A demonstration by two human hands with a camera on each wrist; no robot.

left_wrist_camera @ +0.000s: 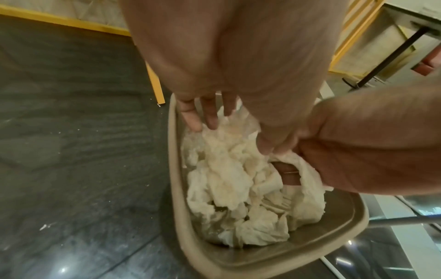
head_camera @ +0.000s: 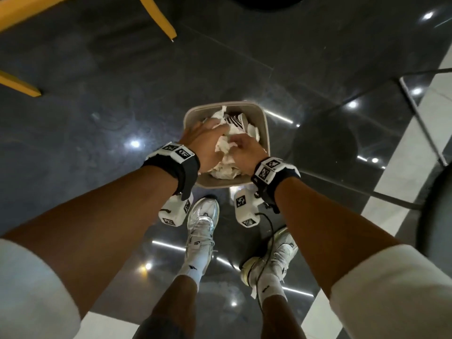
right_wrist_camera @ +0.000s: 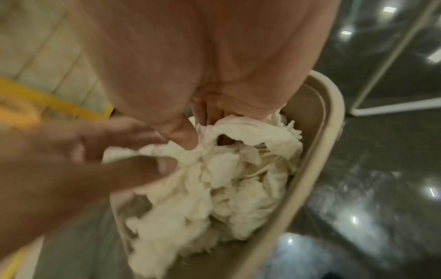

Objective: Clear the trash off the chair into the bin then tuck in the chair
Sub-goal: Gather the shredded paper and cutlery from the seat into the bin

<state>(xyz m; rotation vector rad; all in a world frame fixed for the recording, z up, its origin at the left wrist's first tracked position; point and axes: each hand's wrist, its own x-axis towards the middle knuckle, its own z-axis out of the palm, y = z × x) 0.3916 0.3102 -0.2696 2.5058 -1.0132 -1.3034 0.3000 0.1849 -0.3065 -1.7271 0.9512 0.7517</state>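
- While both hands are reaching down into the bin [head_camera: 265, 133], it is standing on the dark floor [head_camera: 97, 106] just ahead of the person's shoes [head_camera: 203, 221].
- Crumpled white tissue [head_camera: 226, 165] is filling most of the beige, square bin, heaped up near the rim.
- A black-and-white striped paper cup [head_camera: 233, 122] is lying at the far side of the bin, partly buried in the tissue.
- The left hand [head_camera: 205, 138] is lying on the heap with fingers straight and slightly spread, gripping nothing.
- The right hand [head_camera: 244, 152] is curling its fingers round a fold of tissue and pinching it against the thumb.
- The two hands are touching or nearly touching over the middle of the bin.
- Only the head view is showing the striped cup, the shoes, the wrist bands and two yellow chair legs [head_camera: 159, 18] well off to the far left.
- The left wrist view is showing the left hand's fingertips [left_wrist_camera: 194, 122] pressing the tissue near the bin wall [left_wrist_camera: 174, 169], and the right hand's thumb [left_wrist_camera: 288, 173] poking through a loop of tissue [left_wrist_camera: 229, 179].
- That view is also showing white crumbs on the floor beside the bin.
- The right wrist view, blurred, is showing tissue [right_wrist_camera: 238, 169] stretched taut under the right hand [right_wrist_camera: 203, 120], and the bin's rim [right_wrist_camera: 334, 117] along the right.
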